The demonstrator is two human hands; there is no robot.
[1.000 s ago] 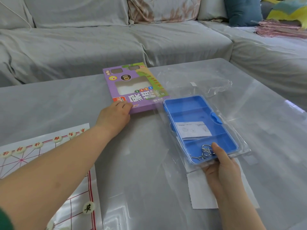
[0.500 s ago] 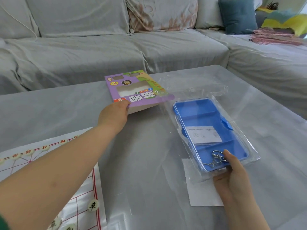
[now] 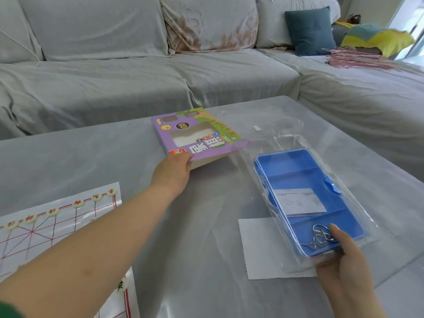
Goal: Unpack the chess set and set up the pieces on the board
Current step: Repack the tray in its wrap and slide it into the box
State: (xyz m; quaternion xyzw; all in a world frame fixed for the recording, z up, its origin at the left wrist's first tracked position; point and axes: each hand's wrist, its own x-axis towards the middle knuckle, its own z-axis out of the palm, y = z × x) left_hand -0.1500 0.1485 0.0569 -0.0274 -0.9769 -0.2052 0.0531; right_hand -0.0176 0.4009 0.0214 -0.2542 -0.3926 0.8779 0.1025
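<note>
Box: purple chess box point(image 3: 199, 136), windowed lid, near edge tilted up off the grey table point(image 3: 68, 157)
Left: left hand point(image 3: 173, 174) pinches its near corner
Right: right hand point(image 3: 341, 255) grips bagged blue tray point(image 3: 305, 177), thumb on top
Board: paper board point(image 3: 46, 228) far left, pieces point(image 3: 53, 212) lined along it

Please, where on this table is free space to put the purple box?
Bare table lies beyond the chess board, left of the purple box in the left hand. Another free patch: the middle, between the left forearm and the white paper. The right side is crowded by the blue tray in its clear bag, held by the right hand.
</note>
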